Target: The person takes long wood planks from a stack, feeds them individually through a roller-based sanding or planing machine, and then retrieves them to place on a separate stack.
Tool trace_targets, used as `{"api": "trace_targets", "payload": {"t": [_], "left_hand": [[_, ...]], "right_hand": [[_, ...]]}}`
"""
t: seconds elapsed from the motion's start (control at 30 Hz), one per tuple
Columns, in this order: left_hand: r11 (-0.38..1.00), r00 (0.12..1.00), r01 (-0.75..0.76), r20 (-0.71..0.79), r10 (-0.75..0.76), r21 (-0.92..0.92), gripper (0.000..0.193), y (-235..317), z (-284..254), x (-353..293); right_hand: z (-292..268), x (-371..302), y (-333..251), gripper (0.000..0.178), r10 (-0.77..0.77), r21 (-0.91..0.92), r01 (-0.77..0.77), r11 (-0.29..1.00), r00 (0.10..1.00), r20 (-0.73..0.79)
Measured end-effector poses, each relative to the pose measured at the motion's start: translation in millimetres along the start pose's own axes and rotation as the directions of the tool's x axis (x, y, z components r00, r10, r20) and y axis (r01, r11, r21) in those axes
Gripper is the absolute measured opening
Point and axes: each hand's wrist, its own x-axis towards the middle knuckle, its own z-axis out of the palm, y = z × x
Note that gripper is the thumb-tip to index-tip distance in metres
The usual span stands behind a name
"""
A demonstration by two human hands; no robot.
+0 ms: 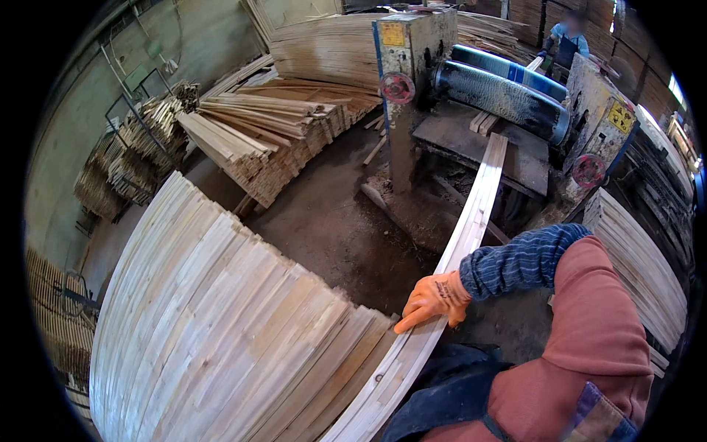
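Observation:
My right hand [434, 300], in an orange glove, is wrapped over a long pale wooden board [471, 228]. The board looks made of narrow strips lying side by side. Its far end lies at the feed table [508, 151] of a roller machine, and its near end runs out of the lower edge. Beside my hand on the left is a wide stack of similar boards [221, 317]. Short wood ends [484, 121] show under the machine's dark ribbed roller [501, 99]. My left hand is not in view.
Red handwheels [398, 88] sit on both machine posts. A person [565, 44] stands behind the machine, holding a strip. Piles of wood strips [272, 140] lie at the far left, with more boards [637, 269] at the right. Sawdust covers the floor [317, 214].

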Motion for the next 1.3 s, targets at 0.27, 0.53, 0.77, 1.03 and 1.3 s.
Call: {"api": "trace_targets", "payload": {"t": [0.27, 0.53, 0.77, 1.03, 1.3], "left_hand": [[0.999, 0.999, 0.038, 0.026, -0.039, 0.028, 0.082, -36, 19, -20], [0.996, 0.998, 0.062, 0.018, -0.060, -0.071, 0.081, -71, 23, -73], [0.825, 0.804, 0.395, 0.283, -0.523, 0.404, 0.060, -47, 9, -125], [-0.419, 0.555, -0.730, 0.826, 0.096, 0.540, 0.075, 79, 48, -139], [-0.575, 0.813, -0.512, 0.577, -0.083, 0.638, 0.090, 96, 2, -85]], "right_hand": [[54, -64, 108, 0.121, 0.018, -0.183, -0.064, 0.981, 0.970, -0.242], [75, -39, 89, 0.114, -0.063, -0.137, 0.037, 0.990, 0.979, -0.192], [54, 46, 3, 0.106, 0.054, -0.043, -0.052, 0.998, 0.997, 0.053], [76, -42, 68, 0.113, 0.224, -0.009, -0.231, 0.973, 0.953, -0.204], [103, -93, 106, 0.127, 0.540, 0.024, -0.566, 0.824, 0.771, -0.339]]}}
